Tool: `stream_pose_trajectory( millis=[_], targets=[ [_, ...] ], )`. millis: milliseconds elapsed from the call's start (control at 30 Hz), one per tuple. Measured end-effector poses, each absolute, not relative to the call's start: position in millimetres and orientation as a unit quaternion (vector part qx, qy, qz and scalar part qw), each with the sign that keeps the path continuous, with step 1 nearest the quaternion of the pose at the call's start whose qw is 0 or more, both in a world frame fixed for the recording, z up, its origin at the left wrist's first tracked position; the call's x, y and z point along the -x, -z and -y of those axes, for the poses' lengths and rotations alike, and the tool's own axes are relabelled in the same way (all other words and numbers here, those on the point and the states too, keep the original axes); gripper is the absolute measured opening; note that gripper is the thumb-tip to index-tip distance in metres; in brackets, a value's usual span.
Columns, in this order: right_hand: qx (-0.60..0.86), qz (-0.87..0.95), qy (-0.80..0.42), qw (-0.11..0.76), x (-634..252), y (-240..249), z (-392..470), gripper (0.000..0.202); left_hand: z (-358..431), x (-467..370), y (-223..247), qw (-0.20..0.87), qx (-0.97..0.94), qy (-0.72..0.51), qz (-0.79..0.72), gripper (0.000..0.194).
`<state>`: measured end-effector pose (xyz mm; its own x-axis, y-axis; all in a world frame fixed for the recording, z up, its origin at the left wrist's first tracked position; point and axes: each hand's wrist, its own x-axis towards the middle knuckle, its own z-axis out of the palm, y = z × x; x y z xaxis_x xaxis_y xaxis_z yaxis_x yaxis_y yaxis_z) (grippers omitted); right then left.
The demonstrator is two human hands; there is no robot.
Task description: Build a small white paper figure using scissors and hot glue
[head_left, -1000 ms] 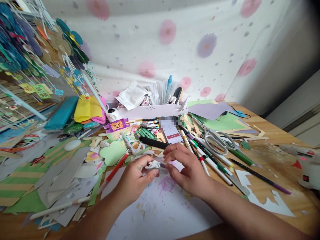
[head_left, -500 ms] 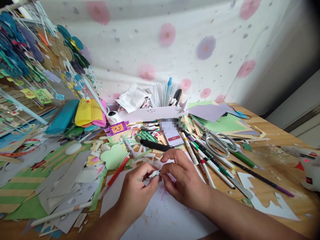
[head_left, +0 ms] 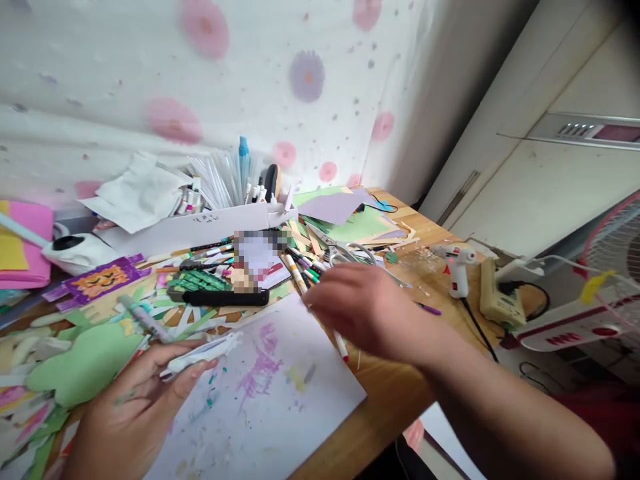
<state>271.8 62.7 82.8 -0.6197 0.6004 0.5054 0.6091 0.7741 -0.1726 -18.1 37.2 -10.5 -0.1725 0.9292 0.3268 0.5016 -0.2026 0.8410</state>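
My left hand (head_left: 130, 400) pinches a small white folded strip, perhaps paper or plastic (head_left: 200, 353), between thumb and fingers, over the left part of a stained white sheet (head_left: 310, 393). Above the sheet's right edge is my right hand (head_left: 370, 310), apart from the left. It is blurred with fingers bent downward, and whatever may be between them is hidden. Just behind it lie several markers (head_left: 299, 272) and a pair of scissors (head_left: 345, 253), partly covered by the hand. A black-handled tool (head_left: 225, 297) rests beyond the sheet.
At the right stand a white glue gun (head_left: 457, 273), a power strip (head_left: 500, 300) with plugs and cords, and a fan (head_left: 617, 267). A white box (head_left: 230, 225) of supplies sits at the back, near a phone (head_left: 263, 260). Green paper shapes (head_left: 83, 363) and scraps cover the left.
The view has turned right. My right hand has left the white strip and moved right and up; my left hand keeps it. The glue gun and power strip are now more fully in view.
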Motion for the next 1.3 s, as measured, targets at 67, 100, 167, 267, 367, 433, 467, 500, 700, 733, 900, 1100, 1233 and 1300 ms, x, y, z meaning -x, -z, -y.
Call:
stream_pose_trajectory(
  millis=[67, 100, 167, 267, 367, 433, 467, 500, 700, 733, 900, 1100, 1233, 1300],
  targets=[
    [0.447, 0.842, -0.023, 0.302, -310, -77, -59, 0.015, -34, 17, 9, 0.21, -0.607, -0.462, -0.611, 0.016],
    [0.49, 0.818, -0.031, 0.299, -326, -70, -55, 0.015, -33, 16, 8, 0.211, -0.603, -0.457, -0.619, 0.017],
    [0.525, 0.805, -0.061, 0.27, -349, -51, -45, 0.021, -33, 15, 4, 0.207, -0.583, -0.463, -0.635, 0.019],
    [0.531, 0.799, -0.1, 0.264, -357, -23, -28, 0.022, -36, 15, -1, 0.229, -0.59, -0.459, -0.624, 0.021],
    [0.504, 0.815, -0.134, 0.251, -344, -13, -20, 0.016, -42, 20, -4, 0.259, -0.627, -0.451, -0.58, 0.021],
    [0.477, 0.832, -0.141, 0.246, -330, -18, -22, 0.017, -44, 25, -4, 0.248, -0.619, -0.462, -0.585, 0.022],
    [0.458, 0.843, -0.145, 0.242, -322, -23, -26, 0.019, -44, 28, -5, 0.243, -0.607, -0.468, -0.595, 0.023],
    [0.434, 0.856, -0.153, 0.235, -313, -30, -31, 0.023, -45, 30, -5, 0.241, -0.593, -0.473, -0.606, 0.023],
    [0.277, 0.93, -0.18, 0.158, -242, -60, -71, 0.027, -46, 40, -4, 0.277, -0.544, -0.534, -0.585, 0.022],
    [0.279, 0.934, -0.171, 0.147, -228, -59, -79, 0.024, -46, 40, -4, 0.281, -0.547, -0.539, -0.576, 0.02],
    [0.381, 0.91, -0.135, 0.087, -169, -33, -109, 0.023, -46, 42, -2, 0.284, -0.55, -0.537, -0.573, 0.017],
    [0.388, 0.904, -0.144, 0.106, -142, -13, -124, 0.016, -47, 46, -3, 0.295, -0.505, -0.564, -0.583, 0.02],
    [0.392, 0.891, -0.196, 0.121, -158, -23, -123, 0.015, -50, 47, -5, 0.338, -0.448, -0.614, -0.555, 0.021],
    [0.393, 0.881, -0.236, 0.118, -174, -31, -121, 0.012, -50, 48, -5, 0.354, -0.435, -0.624, -0.544, 0.021]
  ],
)
